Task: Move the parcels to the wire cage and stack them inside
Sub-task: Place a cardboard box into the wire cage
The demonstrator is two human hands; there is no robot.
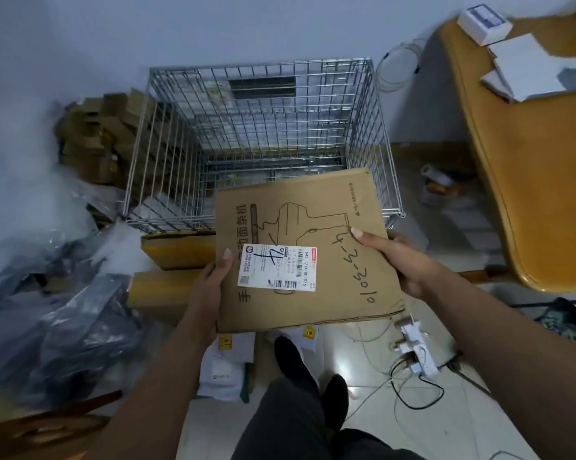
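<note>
Head view: parcel (341,280) level before wire cage (180,144); left hand (212,283), right hand (394,258) gripped opposite edges, presumably for flat stacking.

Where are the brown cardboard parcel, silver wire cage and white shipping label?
brown cardboard parcel (333,293): head view, bare top face.
silver wire cage (263,64): head view, far top rim.
white shipping label (276,267): head view, its centre.

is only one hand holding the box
No, the left hand and the right hand each grip a side of the box.
</note>
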